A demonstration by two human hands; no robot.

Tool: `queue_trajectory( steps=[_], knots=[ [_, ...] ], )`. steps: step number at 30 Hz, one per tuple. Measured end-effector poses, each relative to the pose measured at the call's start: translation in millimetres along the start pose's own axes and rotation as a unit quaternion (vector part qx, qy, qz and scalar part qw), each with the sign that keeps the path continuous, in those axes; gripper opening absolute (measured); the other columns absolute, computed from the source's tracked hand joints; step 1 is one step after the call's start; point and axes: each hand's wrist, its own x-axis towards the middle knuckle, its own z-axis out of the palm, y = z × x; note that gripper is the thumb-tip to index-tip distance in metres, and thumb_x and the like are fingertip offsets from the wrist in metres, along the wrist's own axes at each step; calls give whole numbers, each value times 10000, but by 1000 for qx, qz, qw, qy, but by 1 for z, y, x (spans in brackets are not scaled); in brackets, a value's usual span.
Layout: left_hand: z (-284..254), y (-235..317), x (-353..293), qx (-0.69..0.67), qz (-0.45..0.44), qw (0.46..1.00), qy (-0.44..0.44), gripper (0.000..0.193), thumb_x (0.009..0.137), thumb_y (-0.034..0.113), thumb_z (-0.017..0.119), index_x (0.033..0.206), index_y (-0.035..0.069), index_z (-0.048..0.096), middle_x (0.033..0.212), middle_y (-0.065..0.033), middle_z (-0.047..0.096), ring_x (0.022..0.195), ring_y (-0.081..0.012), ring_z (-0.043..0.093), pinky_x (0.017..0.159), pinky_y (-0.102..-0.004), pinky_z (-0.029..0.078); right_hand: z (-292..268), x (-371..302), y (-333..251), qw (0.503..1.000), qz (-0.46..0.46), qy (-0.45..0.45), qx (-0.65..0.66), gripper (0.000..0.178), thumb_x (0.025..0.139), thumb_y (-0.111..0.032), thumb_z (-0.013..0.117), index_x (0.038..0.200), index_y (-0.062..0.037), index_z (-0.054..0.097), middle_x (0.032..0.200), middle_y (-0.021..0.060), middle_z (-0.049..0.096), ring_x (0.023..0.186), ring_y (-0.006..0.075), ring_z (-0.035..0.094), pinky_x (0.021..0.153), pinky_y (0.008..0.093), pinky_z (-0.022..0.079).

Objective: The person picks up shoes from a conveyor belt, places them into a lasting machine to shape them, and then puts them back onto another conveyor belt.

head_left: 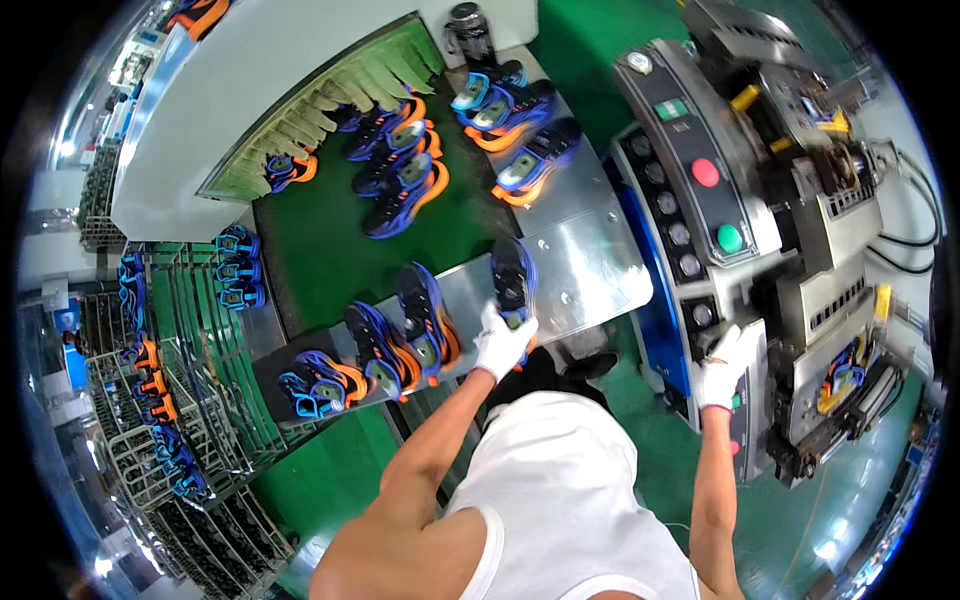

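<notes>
My white-gloved left hand (pixel 503 345) grips the heel end of a dark shoe (pixel 513 272) with a blue-purple edge, at the metal ledge in front of me. To its left on the ledge stand more dark shoes with blue and orange soles, among them one shoe (pixel 428 315) close to my hand and another shoe (pixel 380 345) beyond it. My gloved right hand (pixel 724 372) lies on the front panel of the machine (pixel 690 275) at the right, its fingers stretched out, beside a small green button (pixel 737 401).
Several shoes ride on the green conveyor belt (pixel 320 240) below a fringed opening (pixel 330 110). More shoes and a dark flask (pixel 470 35) occupy the far metal shelf (pixel 590 200). A wire rack (pixel 190 400) stands left. The machine panel carries a red button (pixel 705 172).
</notes>
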Motion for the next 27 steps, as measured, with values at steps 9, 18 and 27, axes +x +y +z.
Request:
queue_trajectory(
  steps=[9,18,27],
  knots=[
    [-125,-93,-18,-6,53,979,196,779,746,160,876,1383,-34,471,1320,-215,527,1251,-374,527,1105,-457,407,36,-41,-268,866,36,-453,209,1201,781,-306,859,1602,79,71,1607,345,289,1504,415,330,1244,451,261],
    [-126,-51,65,-45,-20,999,15,645,793,104,802,1347,-4,491,1223,-184,625,1091,-278,664,981,-381,515,200,-83,-304,902,114,-261,325,532,792,-183,793,1251,21,618,1090,203,743,974,285,730,864,384,567],
    [-26,57,42,-11,253,911,-326,655,803,98,806,1374,15,496,1199,-153,667,1033,-266,698,953,-382,544,34,-132,-228,731,436,-110,513,269,826,-190,808,968,24,731,821,53,724,680,121,614,646,310,523]
  ],
)
